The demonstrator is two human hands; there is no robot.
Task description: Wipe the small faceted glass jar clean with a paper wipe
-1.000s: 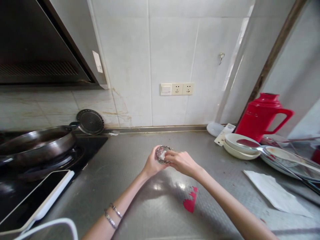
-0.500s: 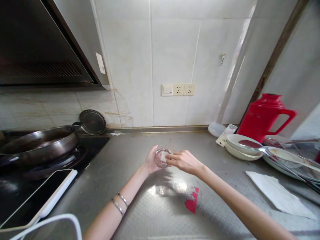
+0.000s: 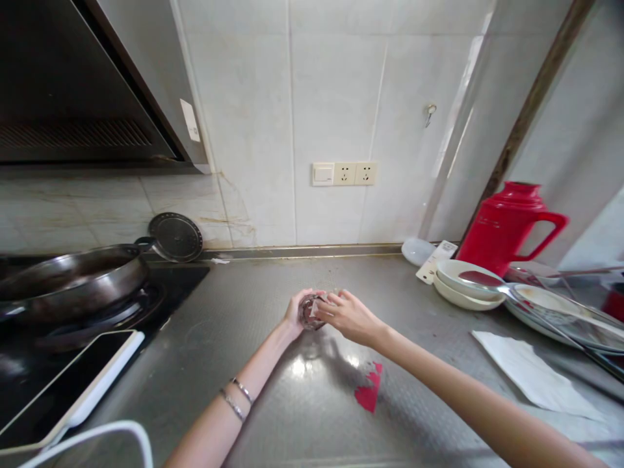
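Note:
My left hand is wrapped round the side of a clear glass cup, its round mouth tilted toward me above the steel counter. At the cup's mouth my right hand is closed, pinching a whitish piece of tissue between the fingertips. The tissue's lower part seems to sit inside the cup, though the fingers partly hide it. Nearer to me, a torn red scrap lies flat on the counter.
A pan rests on the black cooktop at left, with a phone and white cable in front. To the right are stacked bowls, a ladle, a red thermos jug and a folded white tissue.
The cup has turned and tipped more toward me in my left hand. My right fingers have shifted slightly left over its mouth. The whole view has moved a little.

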